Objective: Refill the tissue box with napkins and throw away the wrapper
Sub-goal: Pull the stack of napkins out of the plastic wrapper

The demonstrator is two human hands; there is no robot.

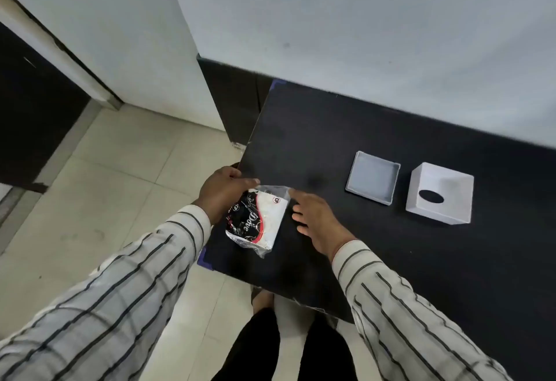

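Gripping napkin pack (256,220), tray (372,181), box (440,193) apart

Two hands are in view: the left hand (222,192) at about 8 o'clock from the frame's centre and the right hand (319,219) at about 5 o'clock. One wrapped napkin pack (258,221) lies between them. Two white tissue box parts sit at 3 o'clock: one shallow tray-like base (373,182) and one box cover (440,194) with a single oval slot. One dark table (391,260) bears them all. Two striped sleeves show at 6 o'clock.
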